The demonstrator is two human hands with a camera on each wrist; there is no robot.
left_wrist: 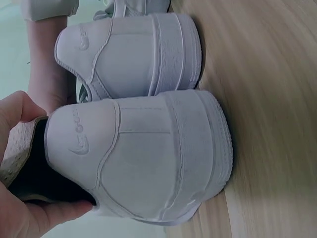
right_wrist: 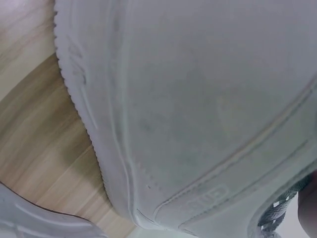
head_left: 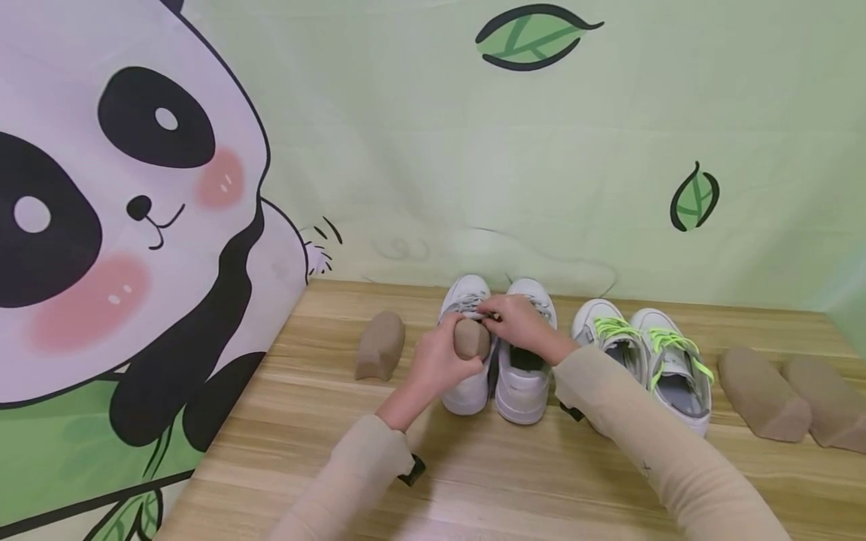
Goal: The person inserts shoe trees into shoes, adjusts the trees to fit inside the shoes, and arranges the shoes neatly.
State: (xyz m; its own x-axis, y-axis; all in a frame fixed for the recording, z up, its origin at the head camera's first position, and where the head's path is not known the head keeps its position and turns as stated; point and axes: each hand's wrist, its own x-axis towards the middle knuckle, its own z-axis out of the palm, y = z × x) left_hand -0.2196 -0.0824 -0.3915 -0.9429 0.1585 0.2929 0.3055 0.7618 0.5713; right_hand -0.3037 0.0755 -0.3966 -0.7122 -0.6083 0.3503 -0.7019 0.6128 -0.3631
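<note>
Grip of the left hand (head_left: pixel 438 355) closes round one brown insert (head_left: pixel 471 340) at the leftmost white shoe's (head_left: pixel 465 397) opening; right hand (head_left: pixel 519 321) pinches that shoe's front opening edge. Left of this shoe: one loose insert (head_left: pixel 381 346). Right: one grey-laced mate (head_left: pixel 524 400), two green-laced shoes (head_left: pixel 652 321), two further inserts (head_left: pixel 764 394). Heel swoosh (left_wrist: pixel 79 144) visible; lettering illegible.

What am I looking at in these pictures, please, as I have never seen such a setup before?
No machine here: a person works bare-handed. The widest picture is from a camera on the head; the two close-ups are from one camera on each wrist. On the wooden surface are two pairs of white shoes, one with lime-green laces, and three loose brown inserts. The left hand holds a fourth insert at the opening of the leftmost shoe; the right hand seems to pinch that shoe near its laces.
</note>
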